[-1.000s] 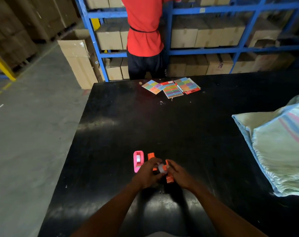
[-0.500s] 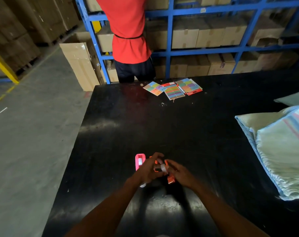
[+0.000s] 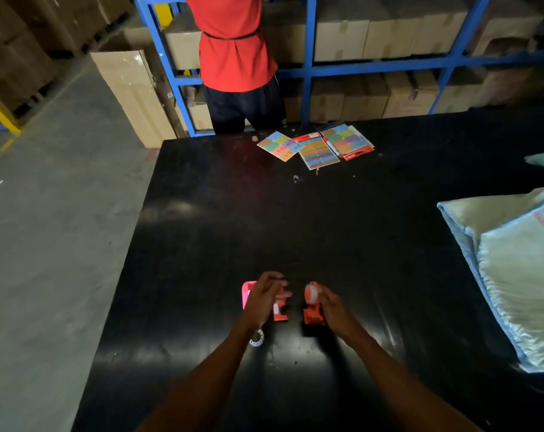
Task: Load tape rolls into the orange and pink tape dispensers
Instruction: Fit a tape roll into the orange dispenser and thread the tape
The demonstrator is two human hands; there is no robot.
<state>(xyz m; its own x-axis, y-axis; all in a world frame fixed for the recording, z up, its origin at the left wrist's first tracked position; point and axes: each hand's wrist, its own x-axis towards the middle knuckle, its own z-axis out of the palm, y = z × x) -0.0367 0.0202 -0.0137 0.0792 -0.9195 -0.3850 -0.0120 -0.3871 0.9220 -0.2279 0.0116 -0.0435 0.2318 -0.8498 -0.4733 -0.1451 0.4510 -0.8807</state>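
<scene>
Fingers of the right hand (image 3: 328,307) pinch the orange dispenser (image 3: 312,310); left hand (image 3: 264,296) spread, empty; loose tape roll (image 3: 257,338) risks rolling away.

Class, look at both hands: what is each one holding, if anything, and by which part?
The right hand grips the orange dispenser by its right side. The left hand hovers open over the pink dispenser, holding nothing.

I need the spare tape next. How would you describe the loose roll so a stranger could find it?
On the black table, near its close edge, look just below the left hand. The loose tape roll lies flat there: a small clear ring, unlike the orange and pink plastic pieces beside it.
</scene>
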